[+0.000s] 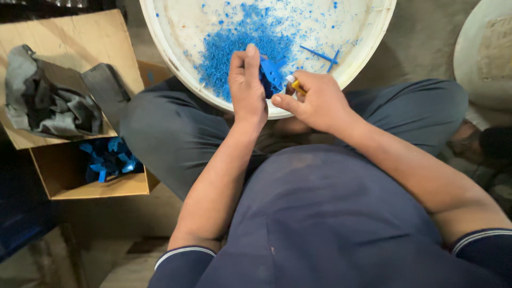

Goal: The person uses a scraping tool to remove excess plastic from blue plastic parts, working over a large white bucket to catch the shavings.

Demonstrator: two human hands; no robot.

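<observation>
My left hand (246,85) grips a blue plastic part (273,74) over the near rim of a large white basin (160,37). Against that part, my right hand (314,98) holds a small yellow-handled tool (297,86); its tip is hidden between the hands. A heap of blue plastic shavings (240,40) lies inside the basin, just beyond my fingers. A loose blue plastic strip (322,55) rests on the basin floor to the right.
I sit cross-legged with the basin on my knees. At left, an open cardboard box (64,170) holds several blue plastic parts (109,158). Dark cloth (48,101) lies on its flap. Another white basin (482,53) stands at the right edge.
</observation>
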